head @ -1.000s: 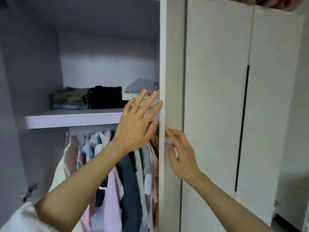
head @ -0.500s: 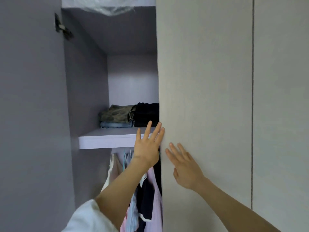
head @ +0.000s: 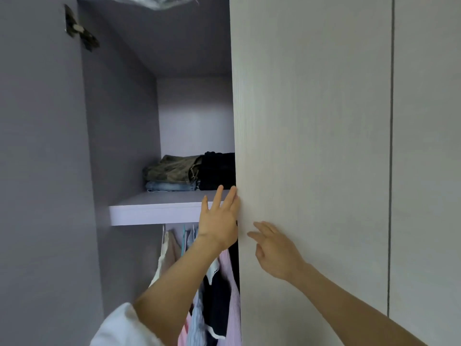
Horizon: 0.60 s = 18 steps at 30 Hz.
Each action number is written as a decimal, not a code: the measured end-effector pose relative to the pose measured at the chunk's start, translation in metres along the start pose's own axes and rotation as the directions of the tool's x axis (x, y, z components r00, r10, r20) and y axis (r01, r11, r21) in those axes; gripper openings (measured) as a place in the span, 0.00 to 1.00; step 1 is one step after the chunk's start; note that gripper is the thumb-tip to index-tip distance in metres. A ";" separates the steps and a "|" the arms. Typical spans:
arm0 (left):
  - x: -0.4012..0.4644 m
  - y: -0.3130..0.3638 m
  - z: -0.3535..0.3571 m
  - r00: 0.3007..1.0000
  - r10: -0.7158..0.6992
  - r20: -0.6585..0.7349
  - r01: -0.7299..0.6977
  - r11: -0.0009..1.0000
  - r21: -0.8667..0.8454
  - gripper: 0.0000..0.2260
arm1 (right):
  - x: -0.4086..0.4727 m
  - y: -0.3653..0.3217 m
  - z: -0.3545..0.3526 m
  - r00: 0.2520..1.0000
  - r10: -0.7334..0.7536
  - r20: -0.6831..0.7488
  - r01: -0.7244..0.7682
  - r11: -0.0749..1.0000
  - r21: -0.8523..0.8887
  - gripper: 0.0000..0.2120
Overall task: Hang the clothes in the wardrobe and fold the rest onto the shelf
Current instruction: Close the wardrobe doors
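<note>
A pale wardrobe door (head: 311, 146) covers the right half of the wardrobe. My left hand (head: 218, 221) lies flat with straight fingers against the door's left edge. My right hand (head: 277, 248) touches the door's front face with its fingers spread. Behind the edge, the shelf (head: 154, 212) carries folded clothes: an olive garment (head: 172, 168) on folded jeans (head: 169, 186), and a black pile (head: 217, 171) partly hidden by the door. Below the shelf hang several garments (head: 217, 290) in pink, navy, white and cream.
The left wardrobe door (head: 42, 171) stands open at the left, with a metal hinge (head: 79, 31) near the top. Clear plastic wrap (head: 152, 1) hangs over the top edge. Another closed door (head: 426, 158) lies at the far right.
The right door has swung further shut and hides more of the shelf. Both hands have stayed on the door's edge and face, and my view has shifted left and back.
</note>
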<state>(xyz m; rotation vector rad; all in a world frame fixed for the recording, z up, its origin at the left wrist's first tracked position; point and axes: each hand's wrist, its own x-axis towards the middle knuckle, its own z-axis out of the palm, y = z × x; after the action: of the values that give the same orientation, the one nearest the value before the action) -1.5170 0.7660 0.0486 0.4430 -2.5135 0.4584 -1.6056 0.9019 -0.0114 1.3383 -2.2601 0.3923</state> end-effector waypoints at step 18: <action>-0.357 -0.058 -0.118 0.741 -0.589 -0.322 0.619 0.785 -0.013 0.11 | -0.129 -0.244 0.033 0.859 -0.512 -0.012 0.351 0.572 0.741 0.15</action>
<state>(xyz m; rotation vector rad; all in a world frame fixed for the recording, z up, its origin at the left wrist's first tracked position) -1.1556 0.8395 -0.0447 1.0946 -1.8969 0.3483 -1.3476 0.8640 -0.1085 2.3765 -1.8449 1.0926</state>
